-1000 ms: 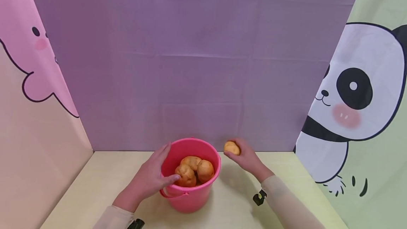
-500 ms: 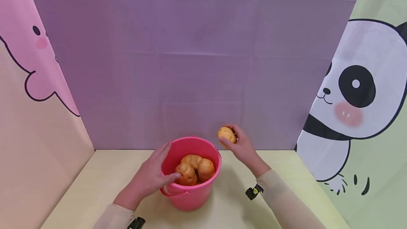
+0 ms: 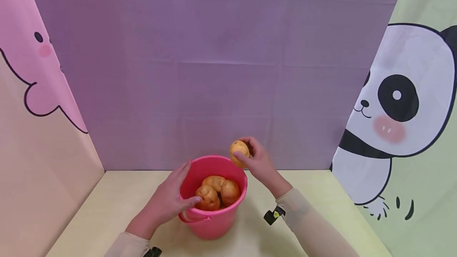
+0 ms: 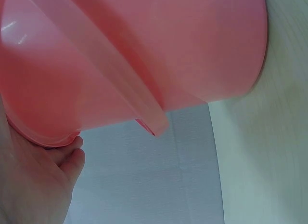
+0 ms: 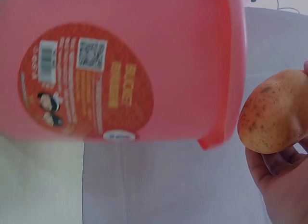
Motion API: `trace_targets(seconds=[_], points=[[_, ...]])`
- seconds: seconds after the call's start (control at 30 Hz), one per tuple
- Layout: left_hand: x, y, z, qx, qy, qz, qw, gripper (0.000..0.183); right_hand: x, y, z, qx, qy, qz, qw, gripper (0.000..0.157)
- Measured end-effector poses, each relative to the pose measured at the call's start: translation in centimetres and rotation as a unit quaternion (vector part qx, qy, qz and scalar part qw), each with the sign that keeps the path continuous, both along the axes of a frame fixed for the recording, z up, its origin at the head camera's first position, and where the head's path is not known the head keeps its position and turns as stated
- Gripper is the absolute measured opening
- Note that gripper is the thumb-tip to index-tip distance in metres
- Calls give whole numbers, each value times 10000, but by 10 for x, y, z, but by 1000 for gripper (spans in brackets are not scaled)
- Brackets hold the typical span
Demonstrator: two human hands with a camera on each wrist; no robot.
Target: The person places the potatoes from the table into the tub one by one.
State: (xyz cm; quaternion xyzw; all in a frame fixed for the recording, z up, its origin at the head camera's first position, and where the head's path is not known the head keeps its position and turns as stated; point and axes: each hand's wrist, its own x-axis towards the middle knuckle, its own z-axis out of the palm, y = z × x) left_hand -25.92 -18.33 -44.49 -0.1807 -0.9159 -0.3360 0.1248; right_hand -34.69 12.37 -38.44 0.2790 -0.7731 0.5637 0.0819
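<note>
A pink bucket [image 3: 214, 225] stands upright on the table with three brown potatoes [image 3: 207, 197] visible inside; anything beneath them is hidden. My left hand [image 3: 170, 197] holds the bucket's rim at the left, its thumb reaching over the near edge. In the left wrist view, fingertips [image 4: 73, 161] curl against the rim. Above the bucket's right rear rim, my right hand [image 3: 260, 162] grips another potato [image 3: 238, 153] between thumb and fingers. Dark specks mark this potato in the right wrist view, where it sits just beyond the bucket's rim [image 5: 236, 65].
The bucket's handle [image 3: 194, 221] hangs down on the near left side. A purple cloth wall [image 3: 228, 90] rises behind the pale wooden table [image 3: 135, 181]. Printed side panels flank it, a panda [image 3: 403, 90] on the right one. A label [image 5: 86, 82] is stuck on the bucket.
My right hand has lifted the potato from beside the bucket and carried it left, over the right rear rim. My left hand has stayed at the rim.
</note>
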Motion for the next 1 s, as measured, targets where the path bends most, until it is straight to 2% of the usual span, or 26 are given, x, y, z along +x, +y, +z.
trace_targets(seconds=[0.37,0.7,1.0], points=[[1,0,-2,82,69,-23,9999,116,6,-22,3,-150,-202,656,9975,43],[0,0,-4,125,-52,40,9999,119,11,-43,7,-81,-261,964,9950,43],[-1,0,-4,164,-36,7,9999,117,13,-59,3,4,-229,1349,9906,46]])
